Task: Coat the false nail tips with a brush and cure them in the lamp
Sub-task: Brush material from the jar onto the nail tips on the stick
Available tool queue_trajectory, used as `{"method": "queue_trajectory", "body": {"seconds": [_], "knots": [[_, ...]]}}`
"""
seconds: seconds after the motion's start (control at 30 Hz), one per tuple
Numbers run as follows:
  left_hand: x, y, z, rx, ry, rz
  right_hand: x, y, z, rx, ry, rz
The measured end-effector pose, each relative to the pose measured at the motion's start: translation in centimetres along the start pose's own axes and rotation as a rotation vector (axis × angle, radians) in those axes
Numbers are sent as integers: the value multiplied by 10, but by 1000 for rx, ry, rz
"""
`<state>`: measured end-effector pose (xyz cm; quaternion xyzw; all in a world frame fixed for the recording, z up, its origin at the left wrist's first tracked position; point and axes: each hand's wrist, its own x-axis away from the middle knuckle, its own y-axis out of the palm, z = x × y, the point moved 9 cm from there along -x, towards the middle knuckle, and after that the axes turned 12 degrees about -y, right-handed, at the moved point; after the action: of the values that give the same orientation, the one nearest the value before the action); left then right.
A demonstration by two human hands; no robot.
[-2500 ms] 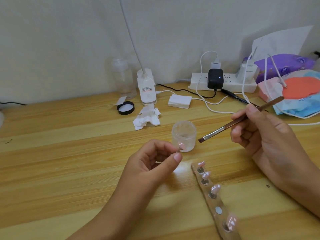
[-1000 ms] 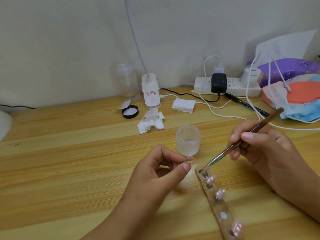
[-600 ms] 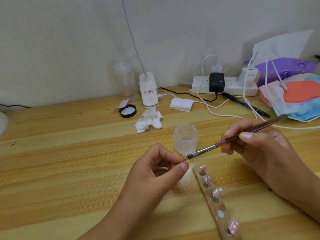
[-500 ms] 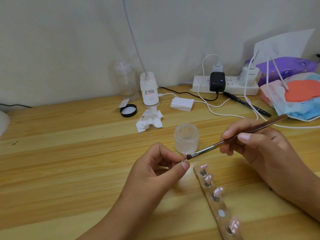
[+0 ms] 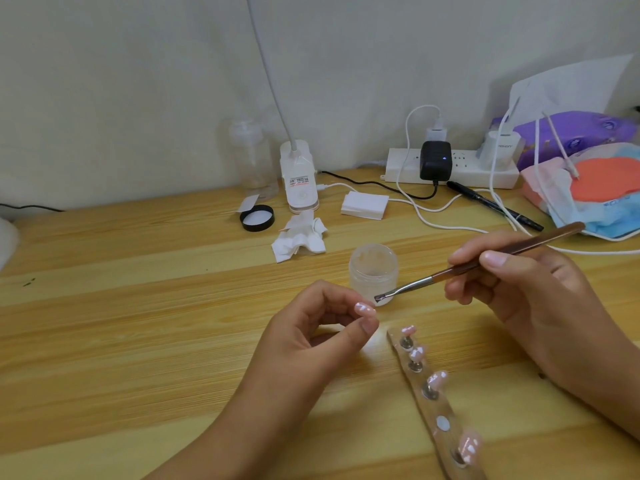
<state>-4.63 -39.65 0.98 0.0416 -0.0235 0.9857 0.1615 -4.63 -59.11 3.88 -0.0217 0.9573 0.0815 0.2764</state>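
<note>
Brush (image 5: 433,279) lifted off nail tip (image 5: 365,309) pinched by left hand (image 5: 311,337); right hand (image 5: 526,289) grips it; label (image 5: 298,181) illegible

Wooden table (image 5: 138,306), wall behind. Back edge, L to R: clear pump bottle (image 5: 252,161), black lid (image 5: 257,218) just in front, crumpled tissue (image 5: 299,239) beside lid. White power strip (image 5: 464,166) w/ black adapter (image 5: 435,160) plugged in; black pen (image 5: 491,205) near. Far R: purple tissue pack (image 5: 575,133), face masks (image 5: 568,202).

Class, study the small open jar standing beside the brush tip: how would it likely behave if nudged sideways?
The frosted plastic jar is small, so probably light; it would likely slide on the smooth wooden table. It looks squat, so tipping seems unlikely. It stands open, with a black lid lying apart, so anything inside could spill if it fell.
</note>
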Motion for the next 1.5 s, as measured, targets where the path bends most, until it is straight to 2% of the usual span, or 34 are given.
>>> {"method": "queue_trajectory", "body": {"seconds": [0.53, 0.77, 1.27, 1.5], "knots": [[1, -1, 1, -29, -19, 11, 3, 9, 2, -51, 25, -103], [1, 1, -2, -52, -34, -12, -3, -3, 8, -105, 53, -2], [3, 4, 1, -51, -35, -16, 1, 4, 8, -36, 79, -30], [3, 5, 2, -49, -27, -20, 0, -11, 12, 24, 72, 74]]}}
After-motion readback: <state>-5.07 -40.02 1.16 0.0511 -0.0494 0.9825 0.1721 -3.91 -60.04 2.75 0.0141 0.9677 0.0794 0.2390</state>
